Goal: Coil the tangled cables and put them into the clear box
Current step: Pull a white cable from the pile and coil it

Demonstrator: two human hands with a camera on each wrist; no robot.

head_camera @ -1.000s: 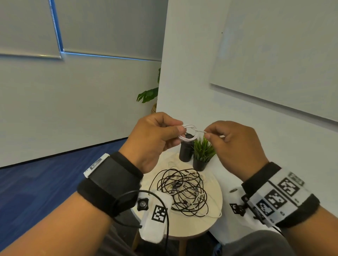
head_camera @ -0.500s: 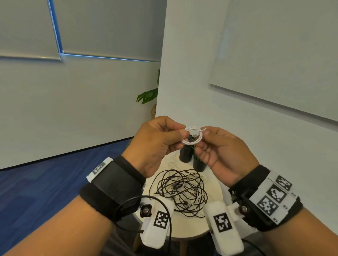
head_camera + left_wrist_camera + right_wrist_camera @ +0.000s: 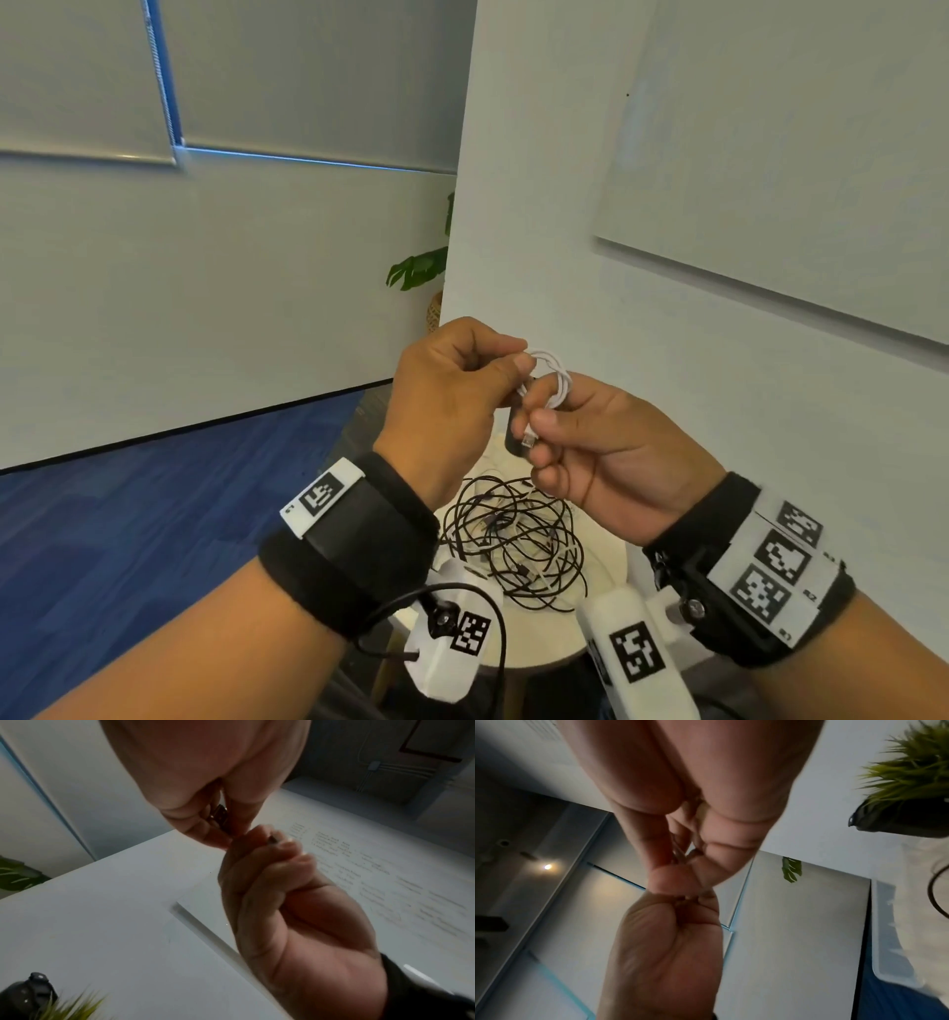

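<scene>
Both hands raised in front of the chest above the round counter (image 3: 598, 634), wrists wearing black bands with marker tags. Left hand (image 3: 452, 390) knuckles up, thumb and forefinger pinched together on the top of a small white cable coil (image 3: 552, 377). Right hand (image 3: 611, 462) palm turned toward the camera, fingers curled, grip clamped on the lower side of the same coil, with the cable's metal plug (image 3: 529, 441) sticking out by the thumb. Tangled black cables (image 3: 513, 539) lie in a loose heap on the counter below the hands, with some white cable mixed in. Head view alone shows the coil's shape and the heap. Left wrist view shows the right hand (image 3: 290, 902) from below as a closed fist with fingertips meeting the left fingers (image 3: 205, 833), plus a whiteboard (image 3: 372, 872) with faint writing and a small plant (image 3: 69, 1008) at the bottom edge. Right wrist view shows the left hand (image 3: 664, 947) palm side, the potted plant (image 3: 911, 780), and part of a clear box (image 3: 888, 933) rim at right; the coil is mostly hidden between fingers there.
</scene>
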